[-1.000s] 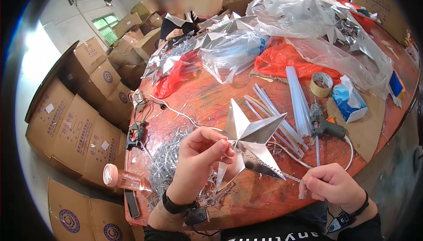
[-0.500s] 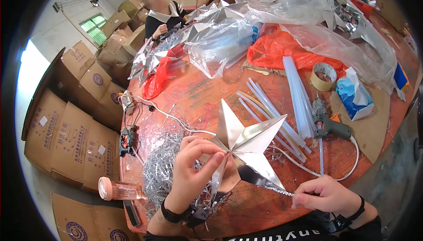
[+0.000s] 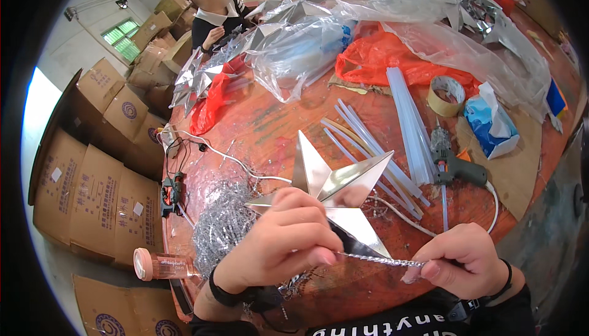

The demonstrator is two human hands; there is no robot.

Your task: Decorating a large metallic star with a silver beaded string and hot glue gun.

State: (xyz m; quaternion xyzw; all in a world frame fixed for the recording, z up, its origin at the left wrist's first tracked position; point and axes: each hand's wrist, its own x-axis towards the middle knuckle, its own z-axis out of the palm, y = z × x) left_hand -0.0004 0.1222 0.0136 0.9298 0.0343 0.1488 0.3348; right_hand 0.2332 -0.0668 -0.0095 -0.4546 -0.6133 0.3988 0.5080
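Tautly, a twisted silver cord (image 3: pixel 380 260) runs between two grips: the left hand (image 3: pixel 287 238) has its fingertips pinched together on one end, and the right hand (image 3: pixel 464 259) clamps the other between thumb and forefinger. Just beyond the cord, partly behind the left grip, sits a shiny silver star (image 3: pixel 351 192), its lower-right tip beside the strand; whether the left grip touches it too, I cannot tell. Left of that grip, silver tinsel (image 3: pixel 222 225) heaps on the red-brown desk (image 3: pixel 276 130); beyond the right grip lies a glue gun (image 3: pixel 460 169).
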